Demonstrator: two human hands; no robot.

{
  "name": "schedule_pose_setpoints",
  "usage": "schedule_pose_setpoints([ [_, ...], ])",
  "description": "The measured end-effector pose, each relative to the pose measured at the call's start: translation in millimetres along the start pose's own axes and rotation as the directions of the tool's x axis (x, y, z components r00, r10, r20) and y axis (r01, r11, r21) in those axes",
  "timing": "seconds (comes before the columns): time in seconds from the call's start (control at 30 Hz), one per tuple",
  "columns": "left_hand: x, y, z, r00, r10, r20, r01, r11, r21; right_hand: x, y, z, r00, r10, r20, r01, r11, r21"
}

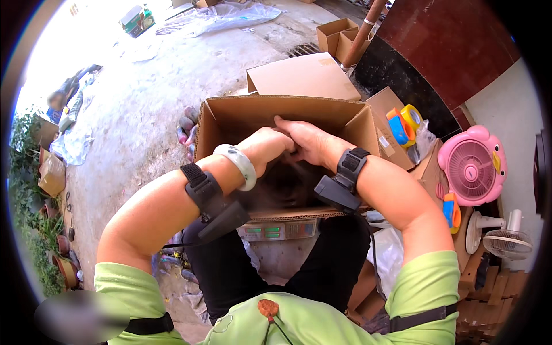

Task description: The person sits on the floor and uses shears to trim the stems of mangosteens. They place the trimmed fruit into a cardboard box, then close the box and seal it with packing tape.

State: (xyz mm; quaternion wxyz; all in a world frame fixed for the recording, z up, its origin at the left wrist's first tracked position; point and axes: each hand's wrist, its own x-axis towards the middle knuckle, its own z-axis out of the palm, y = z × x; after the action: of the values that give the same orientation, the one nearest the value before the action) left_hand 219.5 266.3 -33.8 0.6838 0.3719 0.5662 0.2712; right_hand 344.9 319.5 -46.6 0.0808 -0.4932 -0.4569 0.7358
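Note:
In front of me stands a deep, open cardboard box (280, 108), its interior mostly in shadow. Both hands meet over its opening. My left hand (271, 144), with a pale marbled bangle (239, 166) on the wrist, has its fingers curled in. Touching it from the right is my right hand (308, 140), its palm partly turned up and one finger or thumb extended. Whether anything small or thin lies between them is hidden by the fingers. A digital scale (280, 230) with lit green displays shows below the box's near edge, between my knees.
Beyond the box lies another carton (302, 77). To the right are tape dispensers (401, 129), a pink fan (472, 168), a white fan (506, 241) and stacked cardboard (487, 297). Several wrapped dark items (187, 125) lie on the floor at left; potted plants (32, 172) line the far left.

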Motion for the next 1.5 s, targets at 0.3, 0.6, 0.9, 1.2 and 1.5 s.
schedule_pose_setpoints([
  [0.3,0.5,31.7,-2.5,0.991,-0.101,0.082,0.025,0.767,0.641,24.4,12.5,-27.7,0.985,-0.138,0.107,0.173,0.673,-0.72],
  [0.6,65.1,12.5,-13.8,0.999,-0.039,0.026,-0.026,0.017,1.0,26.4,35.7,-67.4,0.975,0.211,-0.073,-0.15,0.376,-0.914],
  [0.9,106.5,-114.2,-41.9,0.968,-0.146,-0.203,0.204,-0.009,0.979,10.9,57.3,-31.9,0.945,0.316,0.088,0.065,0.083,-0.994],
  [1.2,133.9,-79.5,-72.2,0.985,-0.021,0.169,-0.17,-0.181,0.969,25.4,42.6,-43.6,0.985,-0.168,0.039,0.172,0.943,-0.285],
  [1.5,84.3,-32.0,-12.0,0.981,-0.102,-0.167,0.171,0.863,0.475,14.1,43.9,-30.4,0.997,-0.018,0.082,0.018,1.0,0.009],
])
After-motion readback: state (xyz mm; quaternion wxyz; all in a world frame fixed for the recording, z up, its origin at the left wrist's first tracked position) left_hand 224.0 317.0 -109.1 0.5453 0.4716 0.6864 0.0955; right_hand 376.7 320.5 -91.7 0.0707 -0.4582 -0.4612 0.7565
